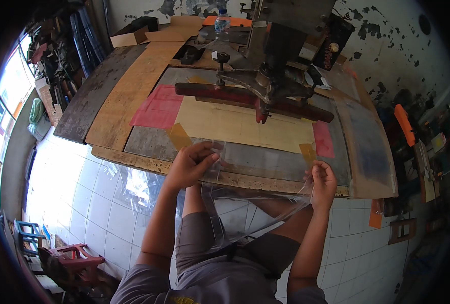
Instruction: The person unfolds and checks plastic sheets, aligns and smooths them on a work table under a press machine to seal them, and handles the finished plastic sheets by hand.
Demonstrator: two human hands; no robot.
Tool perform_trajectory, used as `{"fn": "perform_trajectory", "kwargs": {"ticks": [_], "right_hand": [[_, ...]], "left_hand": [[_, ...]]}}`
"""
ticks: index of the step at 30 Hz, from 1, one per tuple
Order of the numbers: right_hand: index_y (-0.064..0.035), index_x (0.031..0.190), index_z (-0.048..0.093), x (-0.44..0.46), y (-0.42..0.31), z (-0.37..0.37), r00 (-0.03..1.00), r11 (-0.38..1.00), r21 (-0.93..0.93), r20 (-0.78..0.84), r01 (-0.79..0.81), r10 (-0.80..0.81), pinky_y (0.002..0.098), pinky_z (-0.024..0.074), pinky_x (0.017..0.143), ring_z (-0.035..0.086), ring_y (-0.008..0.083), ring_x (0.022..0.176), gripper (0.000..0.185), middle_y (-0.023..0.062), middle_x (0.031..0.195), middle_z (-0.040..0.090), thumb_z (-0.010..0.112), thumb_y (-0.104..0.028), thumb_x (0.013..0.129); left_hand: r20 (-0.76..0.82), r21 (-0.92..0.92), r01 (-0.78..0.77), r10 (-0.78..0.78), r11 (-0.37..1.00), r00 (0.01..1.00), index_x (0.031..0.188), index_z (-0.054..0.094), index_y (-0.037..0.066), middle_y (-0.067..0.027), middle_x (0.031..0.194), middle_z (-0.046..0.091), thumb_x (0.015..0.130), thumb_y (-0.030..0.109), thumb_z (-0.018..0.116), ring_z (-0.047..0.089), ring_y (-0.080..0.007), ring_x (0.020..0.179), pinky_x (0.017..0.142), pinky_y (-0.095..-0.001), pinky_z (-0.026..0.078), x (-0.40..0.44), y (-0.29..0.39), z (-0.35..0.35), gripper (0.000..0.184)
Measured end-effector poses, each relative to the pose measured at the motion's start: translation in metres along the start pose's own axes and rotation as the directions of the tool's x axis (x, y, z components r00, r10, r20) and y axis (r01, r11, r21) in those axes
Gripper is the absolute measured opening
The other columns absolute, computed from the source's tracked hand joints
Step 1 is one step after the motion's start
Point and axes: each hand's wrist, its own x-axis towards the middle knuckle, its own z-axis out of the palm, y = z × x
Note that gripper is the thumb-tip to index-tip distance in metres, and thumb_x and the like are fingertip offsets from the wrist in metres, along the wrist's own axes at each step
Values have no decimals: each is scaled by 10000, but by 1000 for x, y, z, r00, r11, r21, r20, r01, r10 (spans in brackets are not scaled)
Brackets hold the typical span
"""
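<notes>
A clear plastic sheet [260, 205] hangs between my two hands at the table's front edge, drooping over my lap. My left hand [190, 166] pinches its left side between thumb and fingers. On the right side, my right hand [323, 183] grips it with curled fingers. Just beyond them a pale yellow sheet [240, 126] lies on a grey plate [149, 144], with pink pieces [151, 109] at both ends. Amber tape strips [178, 136] sit at its front corners, one near each hand. Above it is the press's dark red bar [296, 107].
The press head [283, 50] rises at the back of the worn table [103, 96]. A water bottle [222, 25] and cardboard [172, 30] stand behind. Crumpled clear plastic [141, 185] hangs below the front edge at left. A red stool [80, 258] is on the tiled floor.
</notes>
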Motion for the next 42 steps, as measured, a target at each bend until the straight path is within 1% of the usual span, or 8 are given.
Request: {"fn": "perform_trajectory", "kwargs": {"ticks": [9, 12, 15, 18, 24, 31, 37, 42], "right_hand": [[26, 1223, 712, -3, -4, -3, 995, 995, -79, 80, 60, -53, 255, 522, 771, 639, 98, 824, 236, 33, 930, 691, 708, -108, 1029], [26, 1236, 718, -5, -6, -2, 992, 992, -95, 111, 78, -68, 247, 508, 783, 623, 92, 828, 244, 23, 925, 673, 703, -109, 1033], [24, 1244, 718, -4, -5, -3, 987, 993, -85, 147, 81, -68, 243, 503, 792, 619, 90, 839, 245, 18, 955, 659, 695, -109, 1038], [21, 1242, 718, -4, -5, -5, 975, 987, -105, 201, 117, -94, 244, 507, 807, 624, 89, 868, 242, 18, 1014, 654, 692, -110, 1041], [10, 1242, 724, -5, -9, -11, 940, 977, -144, 325, 160, -106, 235, 497, 838, 632, 91, 946, 223, 25, 1112, 654, 675, -83, 1045], [-24, 1261, 730, -2, -38, -12, 843, 948, -215, 530, 236, -90, 252, 497, 816, 591, 93, 918, 237, 24, 1048, 600, 644, -39, 1041], [-61, 1353, 714, -3, -82, -7, 753, 918, -312, 658, 244, 24, 245, 485, 797, 564, 96, 876, 331, 12, 1031, 562, 602, -26, 1044], [-101, 1422, 690, -2, -90, -6, 671, 898, -324, 740, 297, 45, 282, 492, 803, 537, 127, 830, 496, 20, 955, 549, 590, 27, 953]], "left_hand": [[8, -107, 22, -22, 994, 1000, 1358, 612, -55, -81, 961, 810, 1058, 82, 632, 697, -73, 952, 875, -251, 548, -1, -2, 0, 331], [-22, -86, -47, 45, 995, 999, 1463, 546, -20, -55, 926, 793, 1054, 67, 633, 651, -41, 867, 838, -228, 517, -1, 2, 2, 427], [-35, -25, -17, 16, 1000, 999, 1541, 492, 32, -29, 874, 764, 1050, 61, 634, 565, -19, 785, 768, -211, 468, -3, 15, 0, 512], [-62, 22, -46, 48, 999, 997, 1578, 456, 37, 39, 784, 620, 1041, 25, 613, 478, -14, 700, 667, -197, 374, -2, 12, 1, 559], [-131, -83, -62, 50, 995, 990, 1561, 467, 34, 12, 814, 675, 1062, 53, 602, 481, -6, 654, 614, -193, 367, 1, -3, 4, 518], [-145, -133, -54, 34, 990, 989, 1553, 456, 32, -69, 940, 786, 1089, 61, 558, 508, -2, 619, 579, -192, 386, 0, 3, 2, 475], [-162, -161, -81, 55, 984, 985, 1547, 476, 58, -67, 932, 778, 1085, 37, 551, 517, -6, 648, 590, -191, 399, 0, -1, 1, 468], [-177, -164, -108, 79, 981, 981, 1531, 494, 50, -80, 938, 780, 1085, 32, 542, 626, -44, 789, 707, -205, 473, 0, -1, 3, 449]]}}
